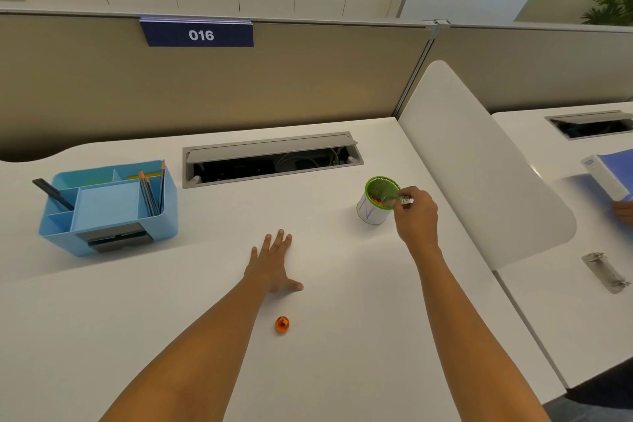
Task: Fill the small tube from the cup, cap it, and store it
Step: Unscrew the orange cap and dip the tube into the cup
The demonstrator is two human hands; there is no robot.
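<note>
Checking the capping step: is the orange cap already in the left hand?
No, the orange cap lies on the desk, apart from the flat, empty left hand.

Open counter (342, 370): bare around the orange cap (282, 324).
Blocks: blue organizer (109, 209) left, white divider (479, 164) right.

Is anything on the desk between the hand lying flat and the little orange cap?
No. The orange cap sits alone on the white desk, just nearer than the flat left hand. Only bare desk lies between them. The right hand is busy at the green-rimmed cup.
</note>
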